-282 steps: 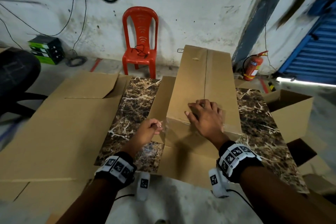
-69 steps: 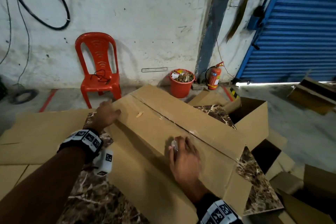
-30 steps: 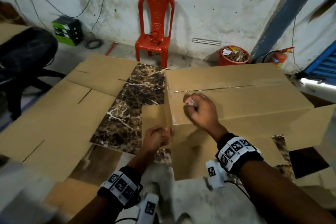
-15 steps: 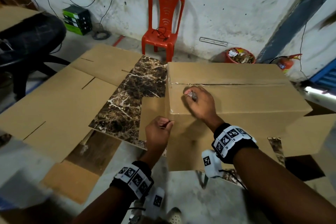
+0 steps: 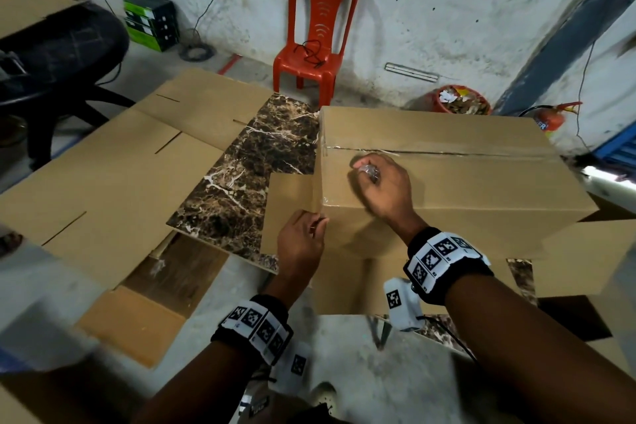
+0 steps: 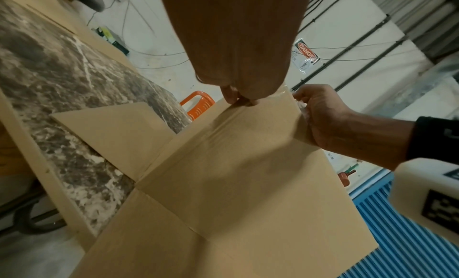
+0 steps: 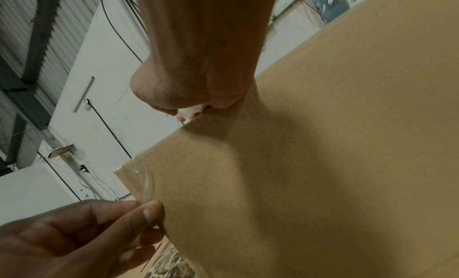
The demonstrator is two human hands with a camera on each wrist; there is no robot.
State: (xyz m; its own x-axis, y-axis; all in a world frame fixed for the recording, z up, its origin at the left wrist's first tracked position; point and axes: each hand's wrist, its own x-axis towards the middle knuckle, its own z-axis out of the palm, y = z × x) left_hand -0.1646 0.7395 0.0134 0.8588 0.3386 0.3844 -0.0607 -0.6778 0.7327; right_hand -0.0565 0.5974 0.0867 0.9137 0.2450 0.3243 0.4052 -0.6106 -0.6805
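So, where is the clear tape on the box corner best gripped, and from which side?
Pinch the wrinkled end of the clear tape at the near left corner of the box, coming from the left; there it looks lifted, and the left hand pinches it.

Dark brown marble slab with white veins, bare only in a strip through the middle. At 3 o'clock on it, a closed cardboard box, top seam taped, one flap sticking out over the stone. At 9 o'clock, flattened cardboard sheets spread over the slab's left part and past its edge. Underneath, grey concrete floor, with a red plastic chair at 12 o'clock.
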